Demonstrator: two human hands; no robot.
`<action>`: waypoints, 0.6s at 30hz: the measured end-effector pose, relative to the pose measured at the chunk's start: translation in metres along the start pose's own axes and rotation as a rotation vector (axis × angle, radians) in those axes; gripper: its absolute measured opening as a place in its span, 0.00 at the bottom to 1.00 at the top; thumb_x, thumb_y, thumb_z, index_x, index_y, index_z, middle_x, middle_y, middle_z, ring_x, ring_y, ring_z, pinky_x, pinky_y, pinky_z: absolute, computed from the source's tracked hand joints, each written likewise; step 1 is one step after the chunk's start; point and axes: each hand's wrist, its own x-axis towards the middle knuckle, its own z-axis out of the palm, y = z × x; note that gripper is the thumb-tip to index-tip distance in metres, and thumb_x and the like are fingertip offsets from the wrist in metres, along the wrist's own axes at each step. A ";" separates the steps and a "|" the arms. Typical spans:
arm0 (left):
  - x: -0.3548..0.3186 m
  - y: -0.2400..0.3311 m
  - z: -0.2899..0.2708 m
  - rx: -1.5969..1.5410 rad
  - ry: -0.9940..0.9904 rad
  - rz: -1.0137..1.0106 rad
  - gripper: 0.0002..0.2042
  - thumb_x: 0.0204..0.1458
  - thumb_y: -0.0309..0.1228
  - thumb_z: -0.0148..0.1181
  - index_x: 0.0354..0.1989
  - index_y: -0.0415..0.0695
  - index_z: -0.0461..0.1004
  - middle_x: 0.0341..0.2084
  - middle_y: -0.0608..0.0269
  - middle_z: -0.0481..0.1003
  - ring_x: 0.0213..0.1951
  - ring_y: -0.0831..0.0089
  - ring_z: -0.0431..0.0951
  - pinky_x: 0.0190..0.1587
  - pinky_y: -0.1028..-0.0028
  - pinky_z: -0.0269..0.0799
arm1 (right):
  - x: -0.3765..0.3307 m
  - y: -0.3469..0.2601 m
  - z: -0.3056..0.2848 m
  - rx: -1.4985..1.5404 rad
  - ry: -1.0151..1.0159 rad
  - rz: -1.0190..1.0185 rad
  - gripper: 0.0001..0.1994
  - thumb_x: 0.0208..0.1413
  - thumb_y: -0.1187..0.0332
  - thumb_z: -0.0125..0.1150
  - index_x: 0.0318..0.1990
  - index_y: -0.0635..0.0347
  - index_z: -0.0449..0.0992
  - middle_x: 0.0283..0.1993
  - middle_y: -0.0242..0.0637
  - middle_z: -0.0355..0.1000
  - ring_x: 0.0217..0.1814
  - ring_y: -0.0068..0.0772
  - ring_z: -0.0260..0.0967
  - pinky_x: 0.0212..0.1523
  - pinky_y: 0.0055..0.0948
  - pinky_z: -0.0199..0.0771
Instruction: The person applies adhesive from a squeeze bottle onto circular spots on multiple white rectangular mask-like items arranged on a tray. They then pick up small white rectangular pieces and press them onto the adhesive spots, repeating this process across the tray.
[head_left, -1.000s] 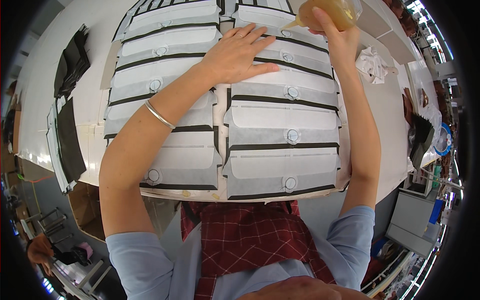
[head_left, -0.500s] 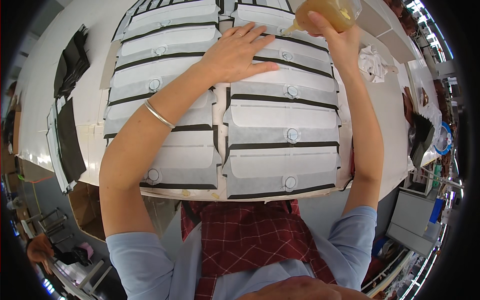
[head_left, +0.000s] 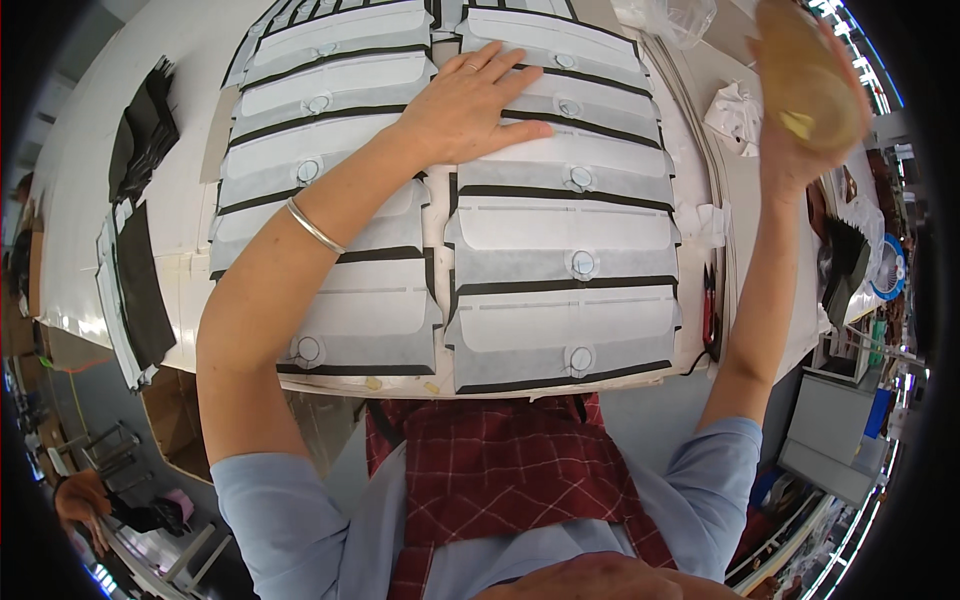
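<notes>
Left hand [head_left: 465, 115]: spread flat on the panels [head_left: 565, 232]
Right hand [head_left: 793, 168]: gripping an amber bottle [head_left: 812, 95]
Bottle: raised, right of the panels
Crumpled white cloth [head_left: 735, 118]: right of the panels

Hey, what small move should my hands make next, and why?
Probably set down the bottle of amber liquid with your right hand: it's held off to the right of the white-and-grey panels, while your left hand lies spread across them.
</notes>
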 end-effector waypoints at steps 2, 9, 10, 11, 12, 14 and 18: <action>0.000 0.001 -0.001 0.023 0.121 0.022 0.33 0.61 0.58 0.52 0.66 0.46 0.68 0.67 0.53 0.66 0.72 0.54 0.57 0.73 0.57 0.50 | 0.007 -0.010 -0.013 0.084 0.061 0.106 0.19 0.57 0.66 0.71 0.54 0.64 0.76 0.49 0.38 0.78 0.46 0.31 0.80 0.42 0.28 0.84; -0.005 0.017 -0.048 -0.245 -0.086 0.075 0.25 0.60 0.50 0.59 0.53 0.39 0.77 0.53 0.54 0.75 0.55 0.54 0.72 0.61 0.57 0.66 | -0.041 -0.029 0.026 0.603 -0.153 0.901 0.21 0.61 0.62 0.66 0.56 0.67 0.73 0.49 0.39 0.76 0.45 0.31 0.80 0.36 0.30 0.87; -0.007 0.021 -0.055 -0.263 -0.131 0.083 0.25 0.60 0.50 0.59 0.53 0.39 0.77 0.53 0.54 0.74 0.55 0.54 0.73 0.59 0.58 0.68 | -0.043 -0.032 0.032 0.605 -0.193 0.910 0.22 0.61 0.61 0.67 0.55 0.67 0.73 0.48 0.40 0.76 0.44 0.32 0.80 0.36 0.30 0.86; -0.009 0.025 -0.058 -0.281 -0.176 0.091 0.26 0.60 0.51 0.59 0.53 0.38 0.77 0.53 0.53 0.74 0.54 0.54 0.73 0.58 0.59 0.69 | -0.044 -0.035 0.037 0.606 -0.234 0.919 0.22 0.60 0.61 0.67 0.55 0.67 0.73 0.48 0.40 0.77 0.44 0.32 0.81 0.36 0.29 0.86; -0.013 0.026 -0.058 -0.266 -0.166 0.108 0.27 0.60 0.51 0.59 0.53 0.38 0.77 0.53 0.52 0.74 0.54 0.54 0.73 0.57 0.59 0.70 | -0.045 -0.036 0.042 0.592 -0.236 0.898 0.22 0.60 0.60 0.68 0.53 0.68 0.74 0.46 0.41 0.77 0.42 0.32 0.81 0.36 0.29 0.86; -0.020 0.028 -0.056 -0.236 -0.149 0.143 0.28 0.59 0.52 0.60 0.54 0.36 0.76 0.52 0.51 0.74 0.54 0.54 0.73 0.55 0.60 0.72 | -0.045 -0.039 0.050 0.573 -0.280 0.906 0.22 0.60 0.59 0.68 0.53 0.68 0.75 0.46 0.41 0.78 0.42 0.33 0.81 0.36 0.29 0.86; -0.022 0.029 -0.055 -0.252 -0.146 0.140 0.30 0.58 0.53 0.62 0.54 0.34 0.75 0.52 0.50 0.74 0.54 0.54 0.73 0.56 0.60 0.72 | -0.048 -0.041 0.054 0.574 -0.339 0.899 0.21 0.60 0.59 0.68 0.51 0.68 0.76 0.45 0.41 0.78 0.42 0.33 0.81 0.36 0.29 0.86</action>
